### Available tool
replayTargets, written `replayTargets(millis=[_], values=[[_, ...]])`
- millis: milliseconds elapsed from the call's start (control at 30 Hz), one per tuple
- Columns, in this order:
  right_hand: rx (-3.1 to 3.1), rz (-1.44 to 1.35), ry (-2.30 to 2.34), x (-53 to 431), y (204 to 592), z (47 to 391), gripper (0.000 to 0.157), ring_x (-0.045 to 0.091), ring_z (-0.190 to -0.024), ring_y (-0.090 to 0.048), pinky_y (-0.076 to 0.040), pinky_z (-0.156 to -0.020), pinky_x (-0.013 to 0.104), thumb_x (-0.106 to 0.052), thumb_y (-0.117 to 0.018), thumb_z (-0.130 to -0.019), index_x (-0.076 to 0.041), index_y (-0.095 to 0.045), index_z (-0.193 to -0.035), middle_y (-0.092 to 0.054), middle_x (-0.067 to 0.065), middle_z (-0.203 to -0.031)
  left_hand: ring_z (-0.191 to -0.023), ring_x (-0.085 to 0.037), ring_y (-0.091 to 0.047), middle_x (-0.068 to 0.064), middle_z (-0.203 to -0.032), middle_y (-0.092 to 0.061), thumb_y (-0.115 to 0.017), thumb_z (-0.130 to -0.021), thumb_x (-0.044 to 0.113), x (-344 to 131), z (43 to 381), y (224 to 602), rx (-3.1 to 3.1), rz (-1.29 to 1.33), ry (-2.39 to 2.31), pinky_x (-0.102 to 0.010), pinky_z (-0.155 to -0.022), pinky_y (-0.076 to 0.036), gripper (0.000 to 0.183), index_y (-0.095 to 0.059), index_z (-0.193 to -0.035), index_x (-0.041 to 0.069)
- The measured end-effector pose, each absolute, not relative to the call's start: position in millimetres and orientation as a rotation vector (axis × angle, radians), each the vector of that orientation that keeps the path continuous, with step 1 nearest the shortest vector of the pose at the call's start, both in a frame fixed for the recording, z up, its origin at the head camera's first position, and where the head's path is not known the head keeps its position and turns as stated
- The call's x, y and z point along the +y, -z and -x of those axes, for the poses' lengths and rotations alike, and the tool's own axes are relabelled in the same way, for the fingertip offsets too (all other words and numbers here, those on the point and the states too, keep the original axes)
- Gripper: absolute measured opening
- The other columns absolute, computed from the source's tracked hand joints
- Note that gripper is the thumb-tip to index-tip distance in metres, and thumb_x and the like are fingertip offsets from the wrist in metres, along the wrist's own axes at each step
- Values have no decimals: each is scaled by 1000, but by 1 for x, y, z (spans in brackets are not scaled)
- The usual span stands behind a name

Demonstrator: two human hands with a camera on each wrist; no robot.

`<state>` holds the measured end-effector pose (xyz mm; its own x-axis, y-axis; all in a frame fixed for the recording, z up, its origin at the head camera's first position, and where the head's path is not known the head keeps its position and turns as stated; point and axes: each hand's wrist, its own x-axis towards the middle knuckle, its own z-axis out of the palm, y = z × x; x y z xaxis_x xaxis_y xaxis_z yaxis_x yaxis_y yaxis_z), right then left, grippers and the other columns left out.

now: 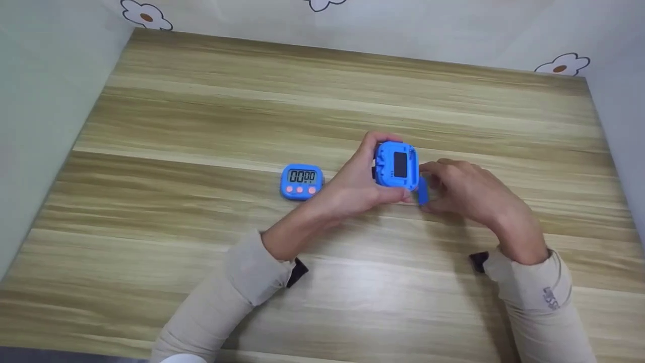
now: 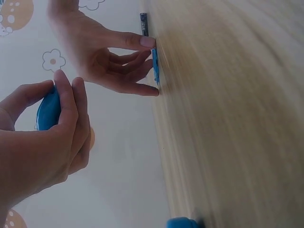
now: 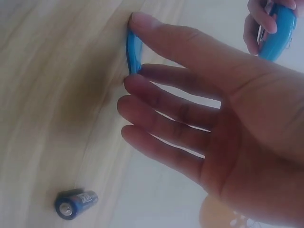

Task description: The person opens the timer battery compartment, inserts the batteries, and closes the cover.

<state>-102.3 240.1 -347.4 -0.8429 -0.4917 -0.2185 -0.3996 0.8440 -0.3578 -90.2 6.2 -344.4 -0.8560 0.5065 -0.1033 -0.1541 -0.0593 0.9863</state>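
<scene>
We see a blue digital timer [image 1: 397,166] up off the desk [image 1: 201,126], near the middle. The left hand [image 1: 360,184] grips it, with the thumb on the near edge and a finger on the far edge. The timer's back is turned up to us. It is bright blue plastic with round corners. A dark rectangle [image 1: 400,165] sits in the middle of the back. Down its right side we see a long open slot [image 1: 414,169], the place for a battery.

Just beside the timer, the right hand [image 1: 466,189] pinches a thin blue battery cover [image 1: 423,191]. From the right wrist we see the thumb at one end of the cover and a finger at the other, and the other fingers are spread apart. The cover is close to the desk, but we cannot tell if it touches.

A second blue timer [image 1: 301,181] lies on the desk, next to the left wrist. It faces up, with zeros on its gray screen [image 1: 302,176] and three pink buttons [image 1: 300,190] in a row. In the right wrist view we see a small battery [image 3: 76,204] lying on the desk. It is dark with a blue end and pale letters.
</scene>
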Motion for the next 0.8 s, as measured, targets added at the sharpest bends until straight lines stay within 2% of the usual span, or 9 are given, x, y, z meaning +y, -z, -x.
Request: replayTargets(millis=[133, 233, 433, 533, 667, 800], values=[[2698, 547, 490, 259, 334, 103, 65, 23, -91, -61, -51, -80, 44, -20, -85, -77, -6, -57, -133, -65, 6, -101, -111, -25, -55, -6, -134, -42, -78, -77, -5, 5, 90, 345, 1777, -355, -1963, -33, -87, -53, 79, -34, -139, 18], [2712, 519, 520, 282, 330, 98, 67, 27, -99, -60, -50, -82, 49, -22, -86, -77, -9, -56, -135, -63, 8, -111, -111, -25, -55, -5, -133, -42, -79, -76, -4, 6, 90, 345, 1775, -348, -1965, -32, -86, -53, 80, -35, -139, 19], [2715, 523, 516, 321, 341, 86, 80, 40, -127, -40, -37, -97, 63, -30, -89, -72, -10, -52, -140, -43, 18, -142, -111, -24, -55, -3, -131, -44, -81, -75, -2, 8, 89, 344, 1777, -337, -1947, -31, -87, -53, 80, -36, -137, 21], [2704, 545, 531, 330, 345, 86, 83, 40, -124, -42, -38, -94, 63, -31, -90, -70, -10, -51, -140, -43, 18, -140, -112, -24, -55, -4, -132, -44, -80, -75, -4, 8, 90, 344, 1769, -326, -1951, -31, -87, -53, 80, -37, -137, 22], [2699, 612, 558, 335, 345, 88, 80, 32, -112, -52, -43, -87, 56, -33, -89, -71, -12, -52, -139, -52, 12, -132, -113, -26, -54, -7, -135, -42, -80, -75, -6, 8, 90, 345, 1759, -322, -1967, -31, -88, -52, 80, -36, -137, 21], [2706, 666, 565, 335, 347, 87, 75, 26, -109, -55, -44, -87, 49, -34, -88, -72, -13, -55, -136, -57, 7, -125, -114, -27, -54, -10, -136, -42, -79, -76, -7, 8, 90, 346, 1749, -336, -1983, -31, -89, -52, 79, -36, -138, 19]])
